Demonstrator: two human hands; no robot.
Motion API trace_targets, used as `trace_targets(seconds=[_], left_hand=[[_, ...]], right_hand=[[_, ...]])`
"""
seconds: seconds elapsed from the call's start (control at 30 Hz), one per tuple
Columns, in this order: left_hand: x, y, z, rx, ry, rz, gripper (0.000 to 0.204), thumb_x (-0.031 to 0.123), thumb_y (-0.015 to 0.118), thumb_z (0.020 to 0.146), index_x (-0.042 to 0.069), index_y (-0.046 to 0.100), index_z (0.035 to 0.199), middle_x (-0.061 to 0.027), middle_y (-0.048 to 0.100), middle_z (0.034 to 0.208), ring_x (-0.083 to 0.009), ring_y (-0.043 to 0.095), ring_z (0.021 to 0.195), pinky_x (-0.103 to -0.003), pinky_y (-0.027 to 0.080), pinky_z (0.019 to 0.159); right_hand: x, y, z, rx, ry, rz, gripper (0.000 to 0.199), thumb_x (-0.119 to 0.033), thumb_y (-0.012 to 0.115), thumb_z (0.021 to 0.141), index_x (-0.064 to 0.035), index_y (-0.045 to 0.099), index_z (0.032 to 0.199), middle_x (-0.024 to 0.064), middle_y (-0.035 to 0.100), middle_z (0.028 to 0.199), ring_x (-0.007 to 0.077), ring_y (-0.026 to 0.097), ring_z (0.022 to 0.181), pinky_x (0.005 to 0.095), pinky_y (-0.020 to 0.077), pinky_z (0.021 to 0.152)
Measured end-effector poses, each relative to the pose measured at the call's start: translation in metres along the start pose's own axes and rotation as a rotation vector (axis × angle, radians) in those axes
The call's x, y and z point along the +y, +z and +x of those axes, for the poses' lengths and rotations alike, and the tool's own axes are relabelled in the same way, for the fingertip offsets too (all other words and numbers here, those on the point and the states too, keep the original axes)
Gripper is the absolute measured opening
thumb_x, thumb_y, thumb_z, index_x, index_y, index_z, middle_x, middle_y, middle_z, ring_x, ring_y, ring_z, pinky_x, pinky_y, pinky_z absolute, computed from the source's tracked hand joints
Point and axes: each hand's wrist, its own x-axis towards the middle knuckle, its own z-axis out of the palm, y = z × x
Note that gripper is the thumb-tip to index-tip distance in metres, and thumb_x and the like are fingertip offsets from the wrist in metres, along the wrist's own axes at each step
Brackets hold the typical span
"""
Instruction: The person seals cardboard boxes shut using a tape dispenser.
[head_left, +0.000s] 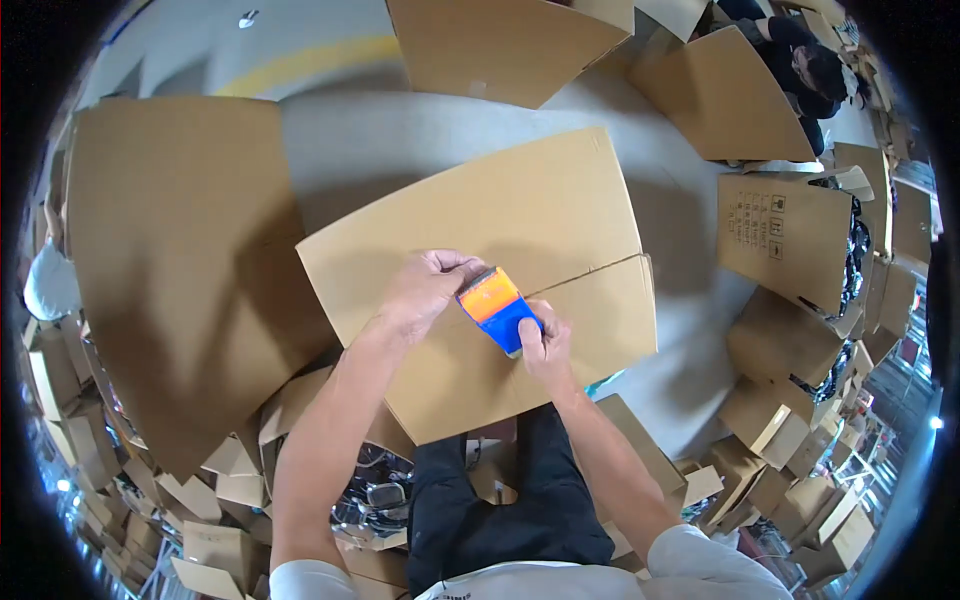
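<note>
Above a large closed brown carton (pixel 480 215) I hold a small flat-sided object, orange at its far end and blue at its near end (pixel 498 305), whose exact kind I cannot make out. My right hand (pixel 548 345) grips the blue end, with the thumb lying on its face. My left hand (pixel 435 285) pinches at the dark far edge beside the orange part; the fingertips are partly hidden. The carton sits turned at an angle in front of my legs, a seam running across its top between two flaps.
A tall carton (pixel 180 260) stands close on the left, another carton (pixel 510 45) ahead. On the right are a printed carton (pixel 785 235) with black plastic inside and more boxes. Beside my left leg, an open box holds black wrapped items (pixel 375 500). A person (pixel 815 75) is at far right.
</note>
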Motion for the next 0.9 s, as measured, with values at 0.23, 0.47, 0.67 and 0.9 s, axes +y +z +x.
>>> trace_targets(seconds=[0.23,0.47,0.67,0.9], left_hand=[[0.107,-0.075,0.118,0.594,0.562,0.941,0.030,0.028,0.063,0.090,0.000,0.074,0.090,-0.0131,0.073,0.087,-0.0236,0.067,0.079,-0.036,0.052,0.076],[0.060,-0.105,0.182,0.065,0.008,1.231,0.030,0.029,0.063,0.088,0.006,0.073,0.104,-0.0163,0.072,0.102,-0.0319,0.067,0.098,-0.040,0.051,0.083],[0.057,-0.164,0.049,0.769,0.466,1.057,0.037,0.034,0.057,0.094,-0.001,0.068,0.102,-0.0234,0.068,0.096,-0.0366,0.065,0.089,-0.043,0.049,0.080],[-0.154,-0.064,-0.119,0.939,0.329,0.456,0.036,0.020,0.064,0.092,-0.006,0.059,0.117,-0.0133,0.057,0.094,-0.0228,0.054,0.093,-0.038,0.047,0.081]], right_hand=[[-0.047,0.031,0.023,0.140,0.217,-0.258,0.042,-0.030,0.079,0.079,-0.0011,0.053,0.065,0.0141,0.056,0.060,0.0255,0.053,0.056,0.0387,0.0411,0.051],[-0.024,0.057,0.029,0.248,0.057,-0.453,0.041,-0.026,0.079,0.082,0.0000,0.053,0.064,0.0089,0.052,0.056,0.0130,0.044,0.053,0.0321,0.0383,0.048],[-0.024,0.061,0.040,0.172,0.090,-0.382,0.049,-0.032,0.077,0.084,-0.0014,0.047,0.062,0.0076,0.048,0.055,0.0121,0.041,0.052,0.0329,0.0379,0.047],[-0.049,0.065,0.043,0.239,0.171,-0.306,0.051,-0.037,0.076,0.085,-0.0030,0.047,0.061,0.0050,0.043,0.051,0.0114,0.037,0.050,0.0335,0.0371,0.045]])
